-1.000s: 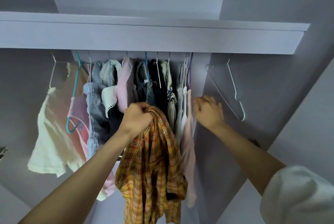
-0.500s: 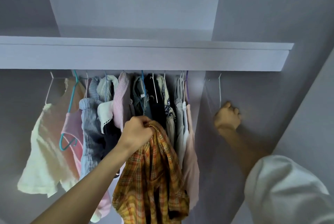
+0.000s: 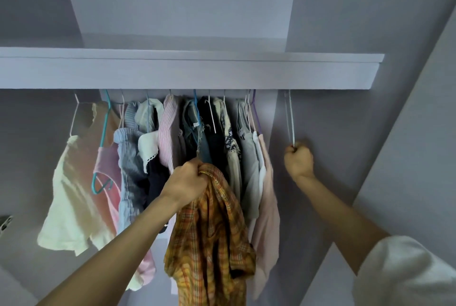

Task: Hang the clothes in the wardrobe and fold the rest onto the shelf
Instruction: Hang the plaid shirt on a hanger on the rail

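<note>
Left hand (image 3: 186, 183) grips orange-yellow plaid cotton shirt (image 3: 212, 239); at 3 o'clock, right hand (image 3: 299, 161) fisted round thin white wire hanger (image 3: 290, 118).

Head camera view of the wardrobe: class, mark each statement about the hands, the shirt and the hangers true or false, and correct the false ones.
1. The left hand grips the orange plaid shirt. True.
2. The right hand holds a folded towel. False: it grips the bottom of the empty white wire hanger.
3. The plaid shirt already hangs on a hanger. False: it dangles from the left hand only.
4. The empty white hanger hangs right of the row of clothes. True.
5. A teal plastic hanger hangs near the row's left end. True.
</note>
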